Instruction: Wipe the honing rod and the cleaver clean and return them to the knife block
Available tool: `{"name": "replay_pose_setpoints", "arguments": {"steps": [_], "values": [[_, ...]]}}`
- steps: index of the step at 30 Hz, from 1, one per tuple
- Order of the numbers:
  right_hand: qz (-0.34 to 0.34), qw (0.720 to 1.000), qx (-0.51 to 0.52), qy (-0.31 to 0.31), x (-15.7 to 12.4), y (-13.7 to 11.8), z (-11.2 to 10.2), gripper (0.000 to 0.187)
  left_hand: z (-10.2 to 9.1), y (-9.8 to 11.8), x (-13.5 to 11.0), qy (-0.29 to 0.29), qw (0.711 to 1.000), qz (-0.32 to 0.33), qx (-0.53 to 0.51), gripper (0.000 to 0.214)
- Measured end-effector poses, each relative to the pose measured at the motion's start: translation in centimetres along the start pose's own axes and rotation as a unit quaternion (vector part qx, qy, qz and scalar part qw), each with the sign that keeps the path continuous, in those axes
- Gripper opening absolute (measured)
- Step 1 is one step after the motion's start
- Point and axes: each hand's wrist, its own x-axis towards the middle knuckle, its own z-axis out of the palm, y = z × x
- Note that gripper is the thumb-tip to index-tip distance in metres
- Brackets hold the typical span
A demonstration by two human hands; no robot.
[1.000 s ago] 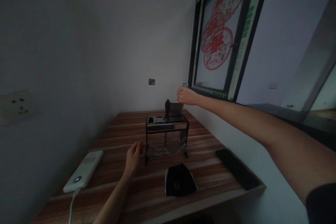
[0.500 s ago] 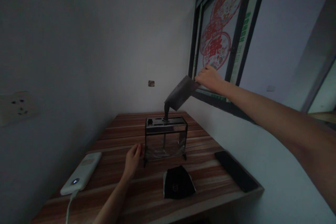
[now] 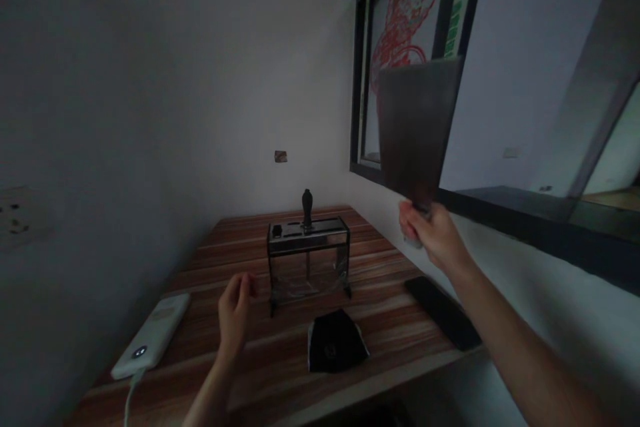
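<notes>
Grip of the right hand [image 3: 434,230] is closed around the handle of a wide-bladed cleaver [image 3: 417,127]. The blade points upward, raised above the bench [image 3: 270,360], in front of the window [image 3: 356,93]; blur prevents identifying the cutting edge. The left hand [image 3: 233,312] has curled fingers, near the left leg of the knife rack [image 3: 329,229] but apart from it; whether the fingertips meet cannot be told. The rack stands upright and carries a black-handled tool [image 3: 307,208]. A black folded item [image 3: 337,341] lies in front of it, a phone [image 3: 443,312] to the right. Hazards: a loose grip could let the blade twist; a wide swing could strike the window; a low pass could hit the upright tool, tip the rack or reach the left hand.
</notes>
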Motion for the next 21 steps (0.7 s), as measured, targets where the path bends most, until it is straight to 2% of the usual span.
{"name": "replay_pose_setpoints", "arguments": {"steps": [1,3,5,7,9,11,14,18,21], "values": [[0.052,0.993,0.102,-0.027,-2.5,0.5,0.4,0.049,0.1,0.7,-0.9,-0.01,1.0,0.004,0.001,0.033],[0.135,0.956,0.251,-0.074,-7.2,1.6,1.0,0.046,0.6,1.8,-3.0,-0.061,0.998,0.001,0.005,0.034],[0.188,0.915,0.34,-0.106,-11.5,2.7,1.5,0.047,1.2,2.7,-5.3,-0.164,0.986,-0.019,0.027,0.033],[0.245,0.872,0.402,-0.134,-15.2,3.8,1.8,0.049,1.9,3.0,-7.5,-0.27,0.961,-0.029,0.062,0.027],[0.299,0.831,0.443,-0.153,-18.2,4.7,1.9,0.05,2.5,3.0,-9.4,-0.321,0.942,-0.014,0.095,0.022],[0.343,0.803,0.464,-0.153,-20.4,5.5,1.9,0.051,2.8,2.7,-10.7,-0.328,0.937,0.006,0.12,0.021],[0.383,0.781,0.472,-0.142,-22.3,6.5,1.5,0.051,3.4,2.0,-11.6,-0.311,0.938,0.025,0.15,0.02],[0.407,0.766,0.479,-0.133,-23.3,7.2,1.3,0.046,4.5,1.5,-11.3,-0.287,0.931,0.068,0.215,0.017],[0.41,0.752,0.498,-0.135,-23.7,7.5,1.6,0.043,5.3,2.1,-10.9,-0.285,0.922,0.108,0.239,0.017]]}}
